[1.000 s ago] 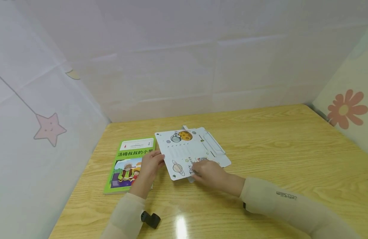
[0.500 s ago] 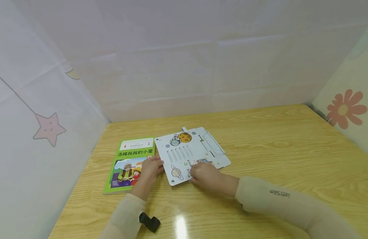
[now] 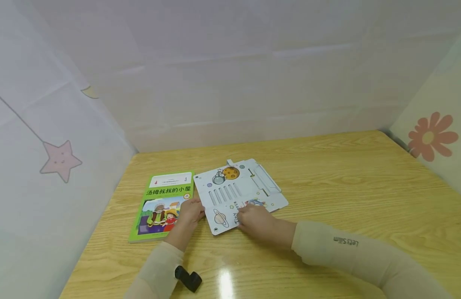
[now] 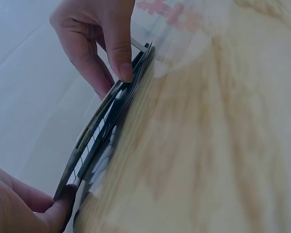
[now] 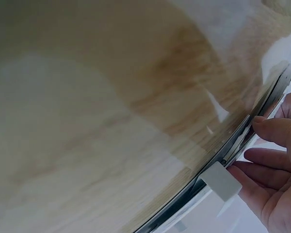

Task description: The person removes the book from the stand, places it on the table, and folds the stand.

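A white folding book stand [image 3: 224, 193] with space drawings and several slots lies on the wooden table [image 3: 350, 178]. My left hand [image 3: 191, 211] grips its left edge. At the near edge, my right hand [image 3: 256, 220] pinches the board between thumb and fingers. The left wrist view shows the stand [image 4: 109, 116] edge-on, its layers slightly apart, the left hand [image 4: 29, 206] low and the right hand [image 4: 102, 43] above. In the right wrist view the right hand [image 5: 276, 160] holds the stand's edge beside a white clip [image 5: 222, 182]. The underside is hidden.
A green-covered picture book [image 3: 163, 205] lies to the left, just beside the stand and partly behind the left forearm. A black device [image 3: 188, 279] sits at the left wrist. Printed white sheeting [image 3: 223, 83] walls the back and sides of the table.
The stand's near left corner has come down and toward me, and the board looks flatter. Both hands have shifted slightly with it. The book stays put.
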A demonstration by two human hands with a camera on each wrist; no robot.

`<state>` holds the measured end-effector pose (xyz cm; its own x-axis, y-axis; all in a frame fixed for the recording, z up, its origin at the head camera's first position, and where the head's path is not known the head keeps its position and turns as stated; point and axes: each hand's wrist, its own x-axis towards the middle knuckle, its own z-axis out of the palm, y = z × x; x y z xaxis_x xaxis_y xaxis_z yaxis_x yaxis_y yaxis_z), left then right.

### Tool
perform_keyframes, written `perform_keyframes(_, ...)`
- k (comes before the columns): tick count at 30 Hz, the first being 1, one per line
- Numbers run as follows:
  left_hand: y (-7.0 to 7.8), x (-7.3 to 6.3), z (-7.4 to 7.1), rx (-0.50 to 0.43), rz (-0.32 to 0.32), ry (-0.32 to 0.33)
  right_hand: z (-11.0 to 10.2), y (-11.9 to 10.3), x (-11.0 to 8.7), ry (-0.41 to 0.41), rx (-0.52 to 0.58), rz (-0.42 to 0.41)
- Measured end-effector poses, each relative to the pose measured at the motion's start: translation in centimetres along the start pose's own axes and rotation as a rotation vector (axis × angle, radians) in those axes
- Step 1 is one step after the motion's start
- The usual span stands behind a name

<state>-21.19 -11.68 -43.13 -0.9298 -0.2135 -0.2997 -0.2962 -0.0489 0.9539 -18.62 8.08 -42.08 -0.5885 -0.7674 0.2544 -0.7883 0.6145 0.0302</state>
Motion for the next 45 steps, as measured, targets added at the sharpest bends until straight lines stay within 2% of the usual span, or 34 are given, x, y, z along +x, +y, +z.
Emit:
perform_keyframes(11, -0.2, 0.0, 0.0, 0.016, -0.014, 0.008, 0.1, -0.2, 0.0, 0.009, -0.078, -0.041)
perform_keyframes(14, -0.3, 0.1, 0.0, 0.03, -0.018, 0.019, 0.0, -0.1, 0.0, 0.002, -0.042, -0.037)
perform_keyframes(17, -0.4, 0.2, 0.0, 0.037, -0.02, 0.022, -0.3, 0.1, 0.0, -0.027, 0.053, -0.02)
perform_keyframes(20, -0.4, 0.2, 0.1, 0.043, -0.027, 0.026, -1.2, 0.5, 0.1, -0.056, 0.142, 0.018)
perform_keyframes(24, -0.5, 0.1, 0.2, 0.044, -0.028, 0.025, -2.7, 1.7, 0.1, -0.027, 0.199, 0.119)
perform_keyframes(28, -0.6, 0.1, 0.2, 0.042, -0.023, 0.024, -3.7, 4.1, -0.2, 0.032, 0.241, 0.239)
perform_keyframes(34, -0.6, 0.0, 0.2, 0.042, -0.015, 0.022, -3.9, 7.7, -1.3, 0.046, 0.293, 0.376)
perform_keyframes(39, -0.5, -0.1, 0.2, 0.055, -0.018, 0.025, -3.4, 9.1, -2.2, -0.013, 0.287, 0.411)
perform_keyframes(45, -0.4, -0.1, 0.4, 0.073, -0.018, 0.041, -2.5, 9.5, -3.3, -0.068, 0.292, 0.389)
